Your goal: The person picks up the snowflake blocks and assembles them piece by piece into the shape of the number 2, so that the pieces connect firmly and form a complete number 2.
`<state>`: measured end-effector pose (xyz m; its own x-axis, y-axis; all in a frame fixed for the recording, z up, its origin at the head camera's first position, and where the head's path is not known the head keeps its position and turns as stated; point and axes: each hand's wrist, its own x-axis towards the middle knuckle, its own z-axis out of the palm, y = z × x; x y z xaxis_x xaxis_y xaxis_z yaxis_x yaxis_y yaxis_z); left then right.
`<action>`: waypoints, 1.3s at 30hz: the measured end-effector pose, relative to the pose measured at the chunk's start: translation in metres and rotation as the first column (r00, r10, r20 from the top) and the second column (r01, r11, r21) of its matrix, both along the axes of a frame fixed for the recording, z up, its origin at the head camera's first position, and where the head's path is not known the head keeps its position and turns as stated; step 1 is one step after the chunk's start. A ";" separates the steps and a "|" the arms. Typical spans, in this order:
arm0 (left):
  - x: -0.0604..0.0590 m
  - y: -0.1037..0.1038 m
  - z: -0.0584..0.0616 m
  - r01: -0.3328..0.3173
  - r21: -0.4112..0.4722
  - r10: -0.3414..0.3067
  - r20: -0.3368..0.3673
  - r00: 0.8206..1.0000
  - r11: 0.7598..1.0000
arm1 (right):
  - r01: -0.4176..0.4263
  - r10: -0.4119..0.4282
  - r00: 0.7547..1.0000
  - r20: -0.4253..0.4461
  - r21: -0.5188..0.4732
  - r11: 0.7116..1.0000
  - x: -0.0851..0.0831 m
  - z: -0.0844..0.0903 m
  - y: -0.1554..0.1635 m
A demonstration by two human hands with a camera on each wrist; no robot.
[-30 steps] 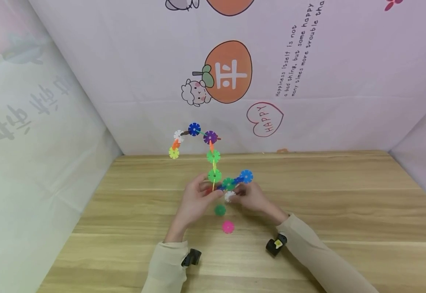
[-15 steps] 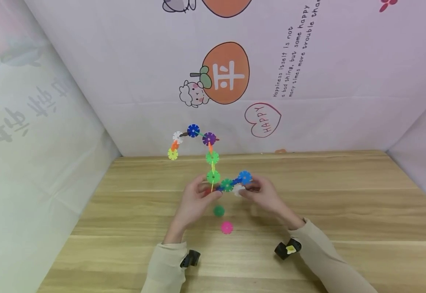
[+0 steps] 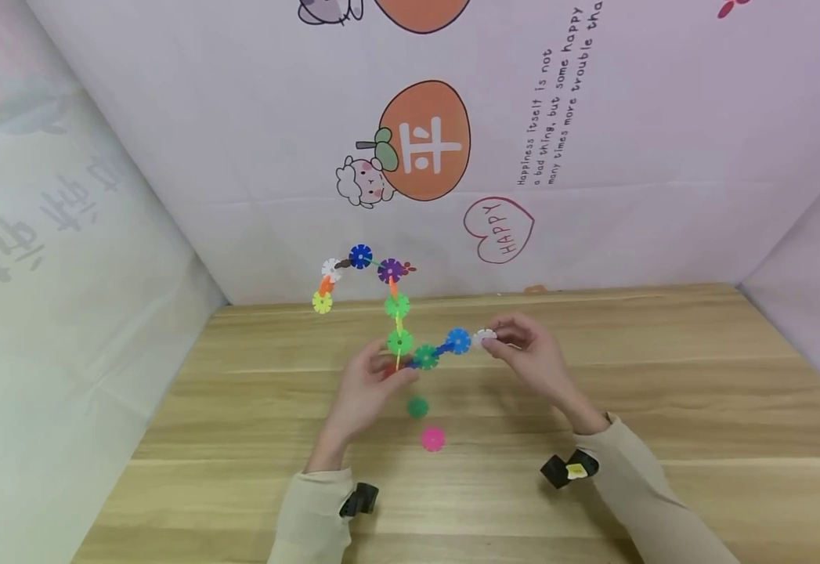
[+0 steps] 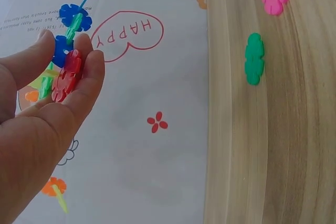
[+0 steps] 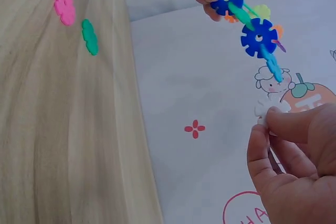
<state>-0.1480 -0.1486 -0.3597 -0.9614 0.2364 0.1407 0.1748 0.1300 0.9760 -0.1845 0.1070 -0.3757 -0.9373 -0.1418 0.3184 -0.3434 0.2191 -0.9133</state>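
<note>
My left hand [image 3: 363,395] holds a chain of interlocking snowflake discs, its thumb and fingers around a red disc [image 4: 65,82] and a blue disc beside it. From there one arm of the chain rises through light green discs [image 3: 399,341] and curves left to a yellow disc [image 3: 322,302]. The other arm runs right past a green disc [image 3: 426,357] to a light blue disc [image 3: 458,341] at its end. Between thumb and fingers, my right hand [image 3: 538,364] pinches a white disc [image 5: 266,109]. A small gap separates it from the light blue disc in the right wrist view.
Two loose discs, one green [image 3: 417,406] and one pink [image 3: 433,439], lie on the wooden table [image 3: 628,376] below the hands. A printed cloth [image 3: 254,141] hangs behind the table, with another at the left side.
My right hand has moved right and slightly up with the white disc, from below the green disc to beside the light blue end. The left hand keeps its hold; the view has shifted slightly.
</note>
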 end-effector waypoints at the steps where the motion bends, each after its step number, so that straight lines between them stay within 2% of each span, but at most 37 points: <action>1: 0.000 -0.001 0.000 0.001 -0.004 -0.001 0.001 1.000 1.000 | 0.001 -0.001 1.000 -0.008 0.000 1.000 0.000 0.001 0.000; 7: 0.000 -0.004 -0.002 0.006 -0.034 -0.006 0.003 1.000 0.999 | -0.023 0.023 0.998 -0.055 -0.005 1.000 0.001 0.004 0.000; 17: 0.000 -0.005 -0.004 0.024 -0.045 -0.023 0.020 1.000 0.999 | -0.115 0.116 0.983 -0.145 0.018 0.993 0.001 0.002 -0.002; 24: 0.002 -0.005 -0.002 0.029 -0.042 -0.028 0.016 0.999 0.999 | -0.096 0.110 0.964 -0.241 0.070 0.993 0.003 0.002 -0.004; 28: 0.001 -0.005 -0.004 0.026 -0.034 -0.026 -0.006 1.000 0.999 | -0.056 0.083 0.948 -0.308 0.096 0.994 0.004 0.001 -0.007; 32: 0.001 -0.005 -0.004 0.019 -0.041 -0.020 -0.016 1.000 0.999 | -0.051 0.084 0.925 -0.371 0.097 0.994 0.005 0.000 -0.008; 39: 0.000 -0.003 -0.004 0.021 -0.060 -0.022 -0.009 1.000 0.998 | -0.068 0.106 0.871 -0.479 0.096 0.993 0.003 0.000 -0.010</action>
<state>-0.1482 -0.1518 -0.3638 -0.9547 0.2652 0.1349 0.1876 0.1847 0.9647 -0.1817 0.0974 -0.3754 -0.6520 -0.2567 0.7134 -0.7582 0.2277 -0.6110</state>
